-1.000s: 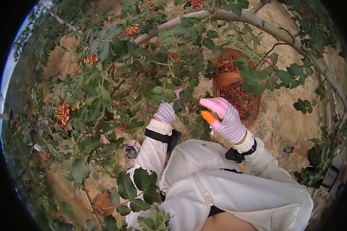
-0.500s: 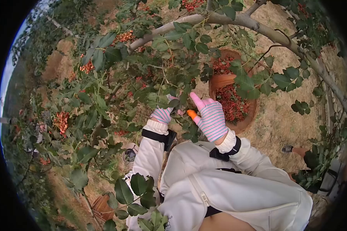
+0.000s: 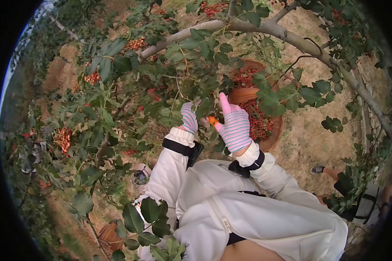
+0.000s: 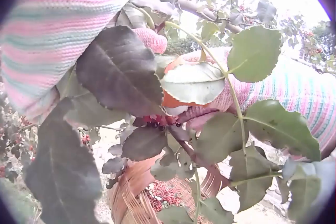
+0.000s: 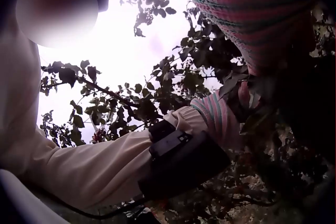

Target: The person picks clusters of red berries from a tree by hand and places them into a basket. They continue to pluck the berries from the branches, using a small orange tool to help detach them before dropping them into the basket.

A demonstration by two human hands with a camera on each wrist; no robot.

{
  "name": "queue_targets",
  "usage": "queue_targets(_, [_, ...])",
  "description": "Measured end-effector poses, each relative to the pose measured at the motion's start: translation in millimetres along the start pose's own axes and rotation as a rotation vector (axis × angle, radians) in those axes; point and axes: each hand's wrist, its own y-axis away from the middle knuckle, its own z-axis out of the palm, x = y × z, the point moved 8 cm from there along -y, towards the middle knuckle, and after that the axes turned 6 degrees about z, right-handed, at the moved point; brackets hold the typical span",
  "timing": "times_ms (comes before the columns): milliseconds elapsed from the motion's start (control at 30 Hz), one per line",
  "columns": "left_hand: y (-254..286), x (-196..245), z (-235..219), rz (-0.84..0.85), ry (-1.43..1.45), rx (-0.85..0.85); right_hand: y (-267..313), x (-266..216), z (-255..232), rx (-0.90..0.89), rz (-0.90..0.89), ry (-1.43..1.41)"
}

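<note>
right hand (image 3: 236, 128), in a striped glove, has one finger straight and its thumb apart, the thumb's orange cover (image 3: 212, 121) close to the red berry cluster (image 4: 160, 120); leaves hide the tips, so i cannot tell whether it grips anything. the cluster sits among the leaves (image 4: 192, 83), between the two hands. left hand (image 3: 189, 116), gloved alike, reaches into the same foliage; its fingers are partly covered, and its hold cannot be told.

partly behind the right hand, the woven basket (image 3: 277, 132) holds many red berries (image 3: 261, 119) under a broad handle (image 3: 244, 94). a thick branch (image 3: 270, 28) arches above it all. off to the left hangs an orange-red bunch (image 3: 62, 140), and a white jacket (image 3: 257, 217) fills the lower part of the head view.
</note>
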Motion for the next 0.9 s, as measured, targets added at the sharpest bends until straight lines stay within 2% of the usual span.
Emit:
queue_targets(67, [15.1,12.2,31.7,0.125,-0.140,-0.297,-5.4,-1.7,4.4,0.035,0.009,0.103])
queue_targets(133, [-24.1,-9.0,-12.3,0.118,-0.122,-0.339,-8.9,1.5,10.3,0.016,0.031,0.115])
queue_targets(200, [-42.0,-15.5,-23.4,0.110,-0.106,-0.381,-10.5,6.8,15.9,0.021,0.037,0.061])
queue_targets(267, [-23.4,17.9,10.6,0.900,-0.799,-0.541,-10.7,7.6,16.3,0.013,0.060,0.065])
queue_targets(300, [-28.5,18.9,10.3,0.903,-0.797,-0.541,-10.5,8.8,16.8,0.005,0.087,0.068])
queue_targets(333, [-38.6,10.6,10.5,0.822,-1.049,-0.509,-9.4,7.8,18.2,0.005,0.085,0.070])
queue_targets(367, [-46.0,1.2,7.2,0.728,-1.297,-0.471,-7.1,3.9,14.1,0.090,0.048,0.093])
queue_targets(400, [-37.6,2.8,11.5,0.729,-1.294,-0.467,-4.6,0.0,9.1,0.174,0.009,0.115])
queue_targets(467, [-27.9,-20.8,3.1,-0.086,0.194,-0.348,-3.9,4.6,9.2,0.143,0.050,0.099])
queue_targets(500, [-30.2,-20.5,1.1,-0.081,0.197,-0.347,-4.4,8.8,9.8,0.116,0.093,0.082])
queue_targets(567, [-15.4,0.8,28.5,0.162,0.105,-0.722,-3.0,12.3,8.0,0.102,0.126,0.056])
queue_targets(633, [-23.2,-3.3,17.0,0.193,-0.062,-0.475,0.3,20.0,8.4,0.091,0.164,0.030])
queue_targets(700, [-22.9,-6.6,14.1,0.176,-0.191,-0.270,2.5,24.6,11.0,0.116,0.108,-0.035])
queue_targets(833, [-9.9,-1.0,19.9,0.179,-0.290,-0.146,0.6,23.2,7.6,0.124,0.069,-0.045])
queue_targets(900, [-5.4,2.1,21.5,0.178,-0.325,-0.112,-1.6,23.3,6.1,0.065,0.116,-0.031])
